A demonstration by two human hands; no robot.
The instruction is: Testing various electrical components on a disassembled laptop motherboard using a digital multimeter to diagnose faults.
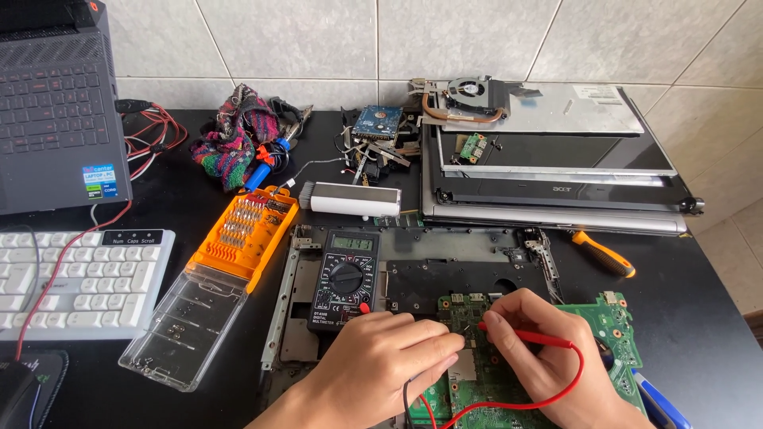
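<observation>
Both your hands are down on the green circuit board, probing it at the bench's front edge.

Your right hand pinches the red probe, tip pressed to the board's upper left area. Your left hand is curled closed just beside it; a black lead runs under it, though what it grips is hidden. The black multimeter lies on the opened laptop chassis, just left of the board. The orange screwdriver bit case sits further left.
</observation>
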